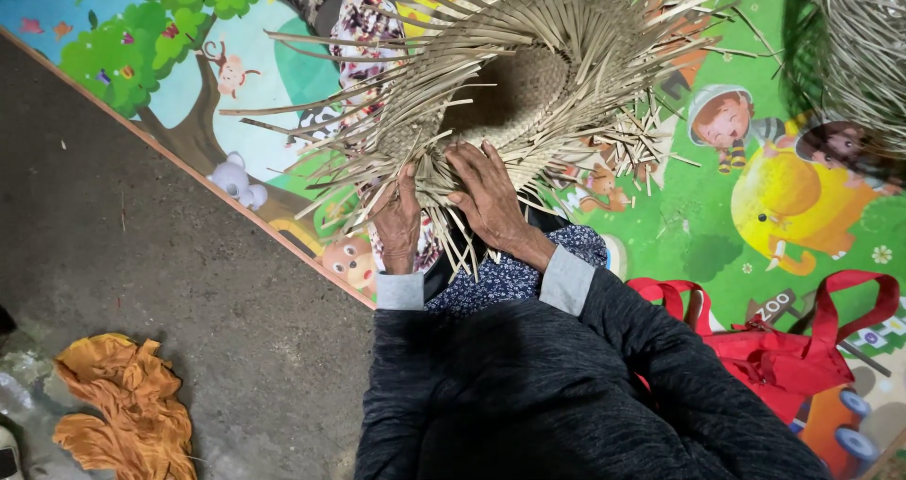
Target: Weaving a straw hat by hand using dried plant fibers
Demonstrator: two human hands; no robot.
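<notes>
At the centre of the frame, the left hand (396, 220) and right hand (489, 197) both pinch loose straw strips at the near edge of a half-woven straw basket (528, 84). The basket sits in the upper middle over a colourful play mat (717, 216), with a red bag (793, 357) at lower right and an orange cloth (123, 404) on the grey floor (142, 244) at lower left.

- Play mat (717, 225): I log a bright cartoon-printed sheet, green ground with trees and animals, spread over the upper right.
- Floor (132, 244): dark grey, bare concrete along the mat's left edge.
- Orange cloth (118, 404): crumpled on the floor, lower left.
- Red bag (783, 357): I note looped handles, lying on the mat at right.
- Straw bundle (864, 46): loose mass, top right corner.
</notes>
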